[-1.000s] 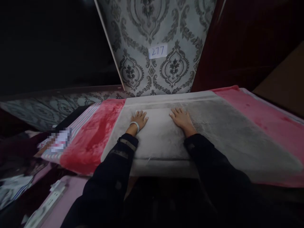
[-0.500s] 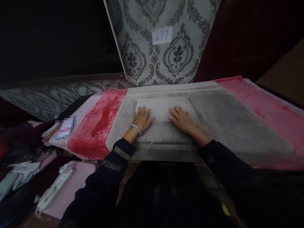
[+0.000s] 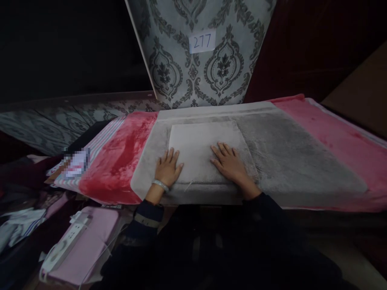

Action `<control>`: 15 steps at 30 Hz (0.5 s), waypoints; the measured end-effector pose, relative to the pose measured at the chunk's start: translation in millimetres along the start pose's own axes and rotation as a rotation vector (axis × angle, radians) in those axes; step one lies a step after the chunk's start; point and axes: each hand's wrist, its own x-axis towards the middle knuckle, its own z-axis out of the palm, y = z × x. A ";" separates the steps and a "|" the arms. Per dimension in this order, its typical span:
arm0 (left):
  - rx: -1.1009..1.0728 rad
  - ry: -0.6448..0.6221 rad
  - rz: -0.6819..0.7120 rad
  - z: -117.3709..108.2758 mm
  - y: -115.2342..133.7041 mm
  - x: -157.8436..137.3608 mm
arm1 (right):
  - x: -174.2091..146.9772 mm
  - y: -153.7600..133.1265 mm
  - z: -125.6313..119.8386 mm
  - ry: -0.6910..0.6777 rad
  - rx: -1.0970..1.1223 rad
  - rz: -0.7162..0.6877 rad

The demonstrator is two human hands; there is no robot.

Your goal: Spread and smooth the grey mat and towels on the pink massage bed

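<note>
A pale rectangular piece of soft-looking fabric (image 3: 198, 141) lies flat on a grey plush cloth (image 3: 287, 149). My left hand (image 3: 167, 167), with a bracelet at the wrist, rests open at the left edge of the pale piece, fingers slightly spread. On its right half lies my right hand (image 3: 228, 161), palm down, fingers apart. Neither hand grips anything. Under the grey cloth, a red and pink plush cover (image 3: 121, 153) shows on both sides.
A large dark screen (image 3: 72, 44) stands behind on the left. Patterned wallpaper bears a paper marked 277 (image 3: 202, 41). Lower left, a white power strip (image 3: 65, 245) lies on a pink surface (image 3: 99, 225) with a thin cable. Clothes (image 3: 26, 225) are heaped farther left.
Both hands have slid toward me over the pale piece, the left one farther, to its near left edge. The camera view has shifted slightly.
</note>
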 end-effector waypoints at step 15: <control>-0.135 0.201 -0.166 -0.5 -12.7 -38.6 | 0.9 -1.5 -0.8 0.002 -0.014 0.016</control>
